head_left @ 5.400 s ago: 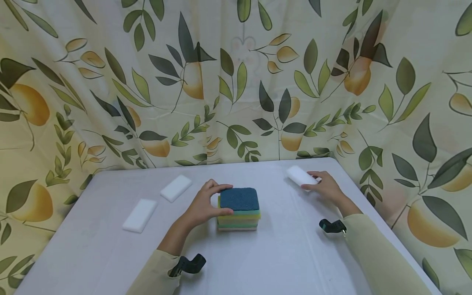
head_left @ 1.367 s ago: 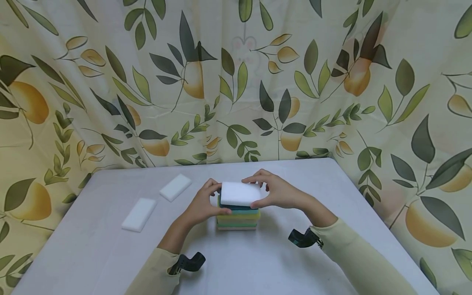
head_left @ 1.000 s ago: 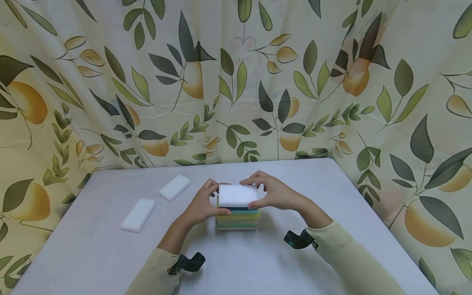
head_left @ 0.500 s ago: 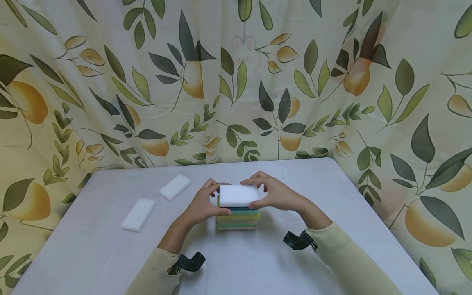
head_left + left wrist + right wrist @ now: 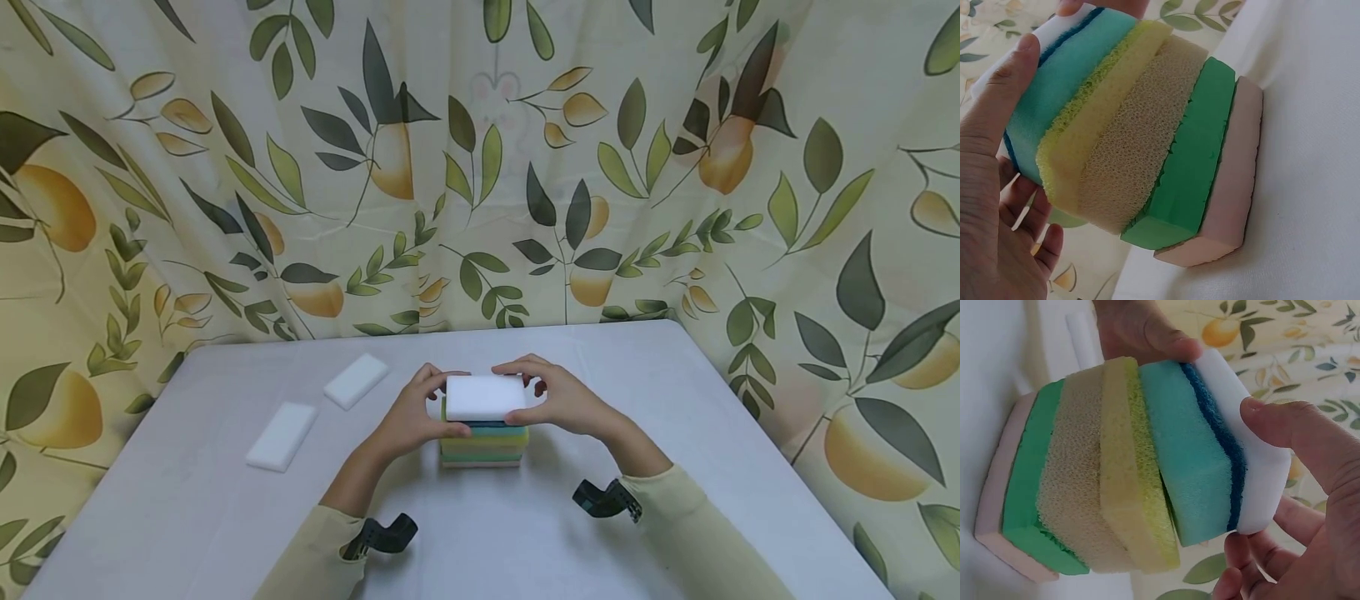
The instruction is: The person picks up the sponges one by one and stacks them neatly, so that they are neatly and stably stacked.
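Note:
Sponges and foam blocks stand in a stack mid-table. From the bottom, the right wrist view shows a pink block [image 5: 1007, 494], a green block [image 5: 1035, 481], a porous beige sponge [image 5: 1075, 469], a yellow sponge [image 5: 1125, 462] and a teal sponge with a dark blue scouring layer [image 5: 1188, 456]. On top lies a white sponge [image 5: 486, 398]. My left hand [image 5: 412, 417] grips the teal sponge from the left, thumb on the near side. From the right, my right hand [image 5: 566, 400] pinches the white sponge between thumb and fingers. Some fingertips are hidden behind the stack.
Two more white sponges lie on the left of the white-covered table [image 5: 525, 542]: one farther back [image 5: 357, 382], one nearer [image 5: 282, 437]. A curtain [image 5: 480, 167] printed with leaves and fruit hangs behind the table. Both wrists carry black camera mounts.
My right hand has brought the white sponge from the back right onto the stack, over the dark blue layer, then shifted it slightly left. My left hand has stayed at the stack.

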### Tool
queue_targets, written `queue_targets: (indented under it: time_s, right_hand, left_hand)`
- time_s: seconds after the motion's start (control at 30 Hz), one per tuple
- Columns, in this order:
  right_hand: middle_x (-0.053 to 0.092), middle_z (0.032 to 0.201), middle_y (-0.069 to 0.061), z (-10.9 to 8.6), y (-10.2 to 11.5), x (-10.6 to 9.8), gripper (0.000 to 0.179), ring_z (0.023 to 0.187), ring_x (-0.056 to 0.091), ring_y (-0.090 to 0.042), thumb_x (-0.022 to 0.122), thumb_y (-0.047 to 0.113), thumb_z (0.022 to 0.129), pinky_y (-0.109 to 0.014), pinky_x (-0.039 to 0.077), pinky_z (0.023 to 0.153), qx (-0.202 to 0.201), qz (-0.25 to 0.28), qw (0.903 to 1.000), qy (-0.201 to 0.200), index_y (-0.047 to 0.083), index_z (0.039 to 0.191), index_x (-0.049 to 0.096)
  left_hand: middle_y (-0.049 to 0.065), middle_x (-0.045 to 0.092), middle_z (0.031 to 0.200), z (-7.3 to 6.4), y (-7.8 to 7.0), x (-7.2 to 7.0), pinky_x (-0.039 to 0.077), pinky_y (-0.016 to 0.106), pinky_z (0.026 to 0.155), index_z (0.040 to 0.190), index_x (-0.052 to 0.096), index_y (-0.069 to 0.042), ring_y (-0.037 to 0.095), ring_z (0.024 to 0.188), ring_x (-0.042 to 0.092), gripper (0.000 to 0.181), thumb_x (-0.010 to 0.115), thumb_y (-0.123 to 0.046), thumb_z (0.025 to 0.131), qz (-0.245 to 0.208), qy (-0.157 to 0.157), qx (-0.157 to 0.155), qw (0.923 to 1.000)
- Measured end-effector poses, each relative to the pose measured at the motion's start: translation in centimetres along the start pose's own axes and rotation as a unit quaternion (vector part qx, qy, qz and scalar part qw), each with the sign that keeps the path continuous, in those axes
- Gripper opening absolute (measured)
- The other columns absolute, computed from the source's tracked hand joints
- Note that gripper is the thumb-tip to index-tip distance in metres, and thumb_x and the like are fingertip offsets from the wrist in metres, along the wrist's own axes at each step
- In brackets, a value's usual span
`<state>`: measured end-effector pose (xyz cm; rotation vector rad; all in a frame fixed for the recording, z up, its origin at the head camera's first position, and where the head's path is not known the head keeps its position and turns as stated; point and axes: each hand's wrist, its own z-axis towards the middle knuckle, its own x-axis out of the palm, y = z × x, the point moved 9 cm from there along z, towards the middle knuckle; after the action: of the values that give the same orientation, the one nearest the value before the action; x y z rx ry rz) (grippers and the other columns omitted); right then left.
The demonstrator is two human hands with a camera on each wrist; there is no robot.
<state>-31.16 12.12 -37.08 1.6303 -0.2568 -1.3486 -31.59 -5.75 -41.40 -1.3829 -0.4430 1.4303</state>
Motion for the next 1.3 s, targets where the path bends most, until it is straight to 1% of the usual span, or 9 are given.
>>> queue_targets:
  time_s: [0.17,0.33,0.53,0.67,0.8,0.93,1.07,1.17,1.3]
  right_hand:
    - [0.055,0.126,-0.004,0.0,-0.4,0.1,0.063,0.103,0.045,-0.022,0.083,0.028,0.078,-0.041,0.043,0.088,-0.003,0.017,0.9998,-0.013,0.015,0.135,0.059]
    - [0.056,0.125,-0.006,0.0,-0.7,0.3,0.061,0.102,0.045,-0.021,0.083,0.028,0.079,-0.040,0.043,0.086,-0.002,0.024,0.9996,-0.018,0.012,0.133,0.060]
    - [0.056,0.126,-0.004,-0.1,-1.0,0.4,0.061,0.104,0.046,-0.022,0.082,0.030,0.079,-0.039,0.043,0.088,0.010,0.031,0.9993,-0.019,0.015,0.133,0.060]
    - [0.056,0.124,-0.004,-0.3,-1.2,0.5,0.060,0.103,0.047,-0.023,0.082,0.028,0.079,-0.039,0.044,0.088,0.012,0.051,0.9983,-0.027,0.016,0.133,0.060]
    - [0.056,0.125,-0.006,-0.4,-1.3,0.6,0.059,0.103,0.047,-0.024,0.082,0.025,0.079,-0.038,0.044,0.087,0.007,0.069,0.9971,-0.031,0.014,0.133,0.060]
    - [0.056,0.126,-0.007,-0.2,-1.4,0.7,0.058,0.103,0.047,-0.024,0.082,0.024,0.080,-0.040,0.044,0.087,0.004,0.070,0.9971,-0.031,0.013,0.133,0.060]
    - [0.056,0.125,-0.006,-0.2,-1.5,0.7,0.058,0.103,0.047,-0.024,0.082,0.025,0.080,-0.042,0.044,0.087,0.006,0.067,0.9973,-0.030,0.014,0.133,0.060]
    - [0.055,0.126,-0.005,-0.3,-1.4,0.6,0.059,0.104,0.047,-0.024,0.082,0.026,0.079,-0.042,0.044,0.087,0.008,0.067,0.9973,-0.030,0.015,0.133,0.060]
    - [0.055,0.127,-0.004,-0.3,-1.3,0.7,0.061,0.104,0.047,-0.023,0.082,0.027,0.079,-0.042,0.044,0.088,0.009,0.068,0.9972,-0.030,0.015,0.134,0.060]
  left_hand:
    - [0.000,0.047,0.102,0.0,0.0,0.0,0.039,0.055,0.092,0.132,0.062,-0.020,0.019,0.102,0.046,0.074,0.091,-0.037,0.066,-0.004,-0.001,0.000,1.0000]
    - [0.000,0.046,0.102,0.0,0.0,0.0,0.039,0.055,0.091,0.132,0.062,-0.020,0.019,0.102,0.046,0.073,0.091,-0.037,0.066,-0.004,-0.002,0.004,1.0000]
    - [0.000,0.046,0.103,-0.1,0.0,0.0,0.039,0.055,0.091,0.132,0.062,-0.020,0.019,0.102,0.045,0.073,0.090,-0.039,0.067,-0.003,-0.002,0.004,1.0000]
    - [0.000,0.046,0.104,-0.1,0.1,0.0,0.039,0.056,0.092,0.132,0.062,-0.019,0.019,0.103,0.046,0.073,0.090,-0.037,0.067,-0.003,-0.003,0.002,1.0000]
    - [-0.001,0.048,0.106,-0.1,-0.1,0.0,0.039,0.055,0.092,0.132,0.062,-0.018,0.017,0.102,0.046,0.073,0.090,-0.036,0.067,-0.001,-0.003,0.006,1.0000]
    - [-0.002,0.050,0.112,-0.1,-0.4,-0.1,0.039,0.055,0.093,0.133,0.061,-0.019,0.019,0.103,0.047,0.073,0.090,-0.035,0.068,-0.001,-0.002,0.013,0.9999]
    - [-0.002,0.050,0.118,-0.1,-0.6,-0.4,0.040,0.056,0.094,0.137,0.058,-0.022,0.030,0.109,0.049,0.077,0.089,-0.040,0.069,0.002,-0.003,0.019,0.9998]
    - [-0.001,0.049,0.120,-0.1,-0.9,-0.8,0.040,0.053,0.094,0.139,0.057,-0.024,0.035,0.113,0.049,0.079,0.087,-0.046,0.069,0.007,-0.009,0.027,0.9996]
    - [-0.001,0.050,0.119,-0.1,-1.6,-1.3,0.040,0.046,0.094,0.138,0.057,-0.024,0.030,0.112,0.049,0.078,0.084,-0.052,0.071,0.013,-0.019,0.039,0.9990]
